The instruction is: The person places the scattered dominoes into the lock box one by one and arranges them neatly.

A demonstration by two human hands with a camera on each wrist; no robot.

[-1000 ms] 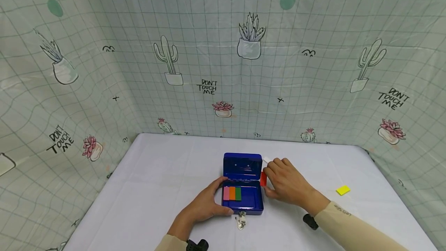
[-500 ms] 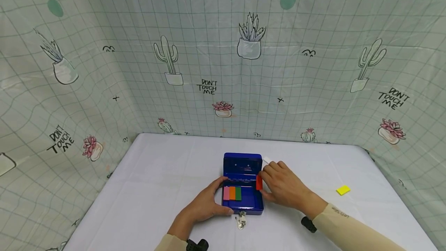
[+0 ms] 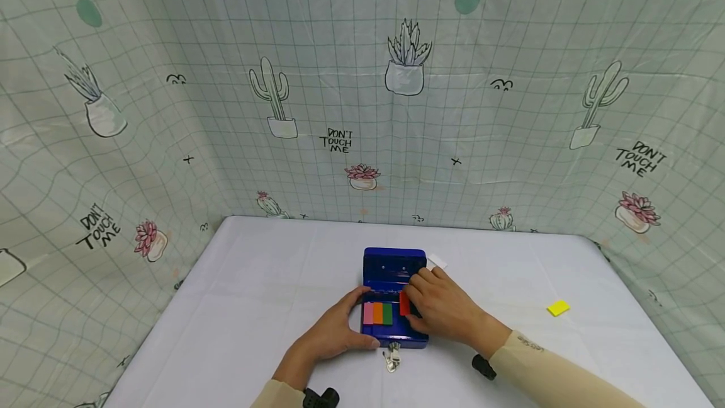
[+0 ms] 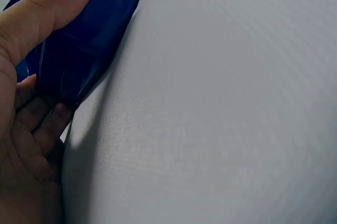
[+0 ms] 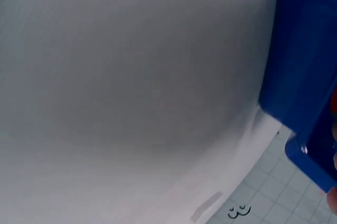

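Note:
A small blue metal cash box (image 3: pixel 409 334) stands with its lid (image 3: pixel 391 267) raised at the back. Inside, on the left, flat pink (image 3: pixel 368 313), orange (image 3: pixel 377 313) and green (image 3: pixel 387 313) blocks lie side by side. My left hand (image 3: pixel 333 334) grips the box's left side, thumb at the front edge; the left wrist view shows that thumb (image 4: pixel 58 6) against the blue wall. Over the box's right part, my right hand (image 3: pixel 444 307) pinches a red block (image 3: pixel 404 303), held upright and apart from the green one. In the right wrist view, only a sliver of red shows beside the box (image 5: pixel 303 50).
Keys (image 3: pixel 392 359) hang from the lock at the box's front. A white block (image 3: pixel 437 261) lies behind the right hand, and a yellow block (image 3: pixel 558 308) farther right on the white tablecloth (image 3: pixel 272 282). A patterned curtain (image 3: pixel 317 194) rises behind the table.
My right hand has moved left with the red block, from beside the box to over its inside. More of the white block shows. My left hand has stayed in place.

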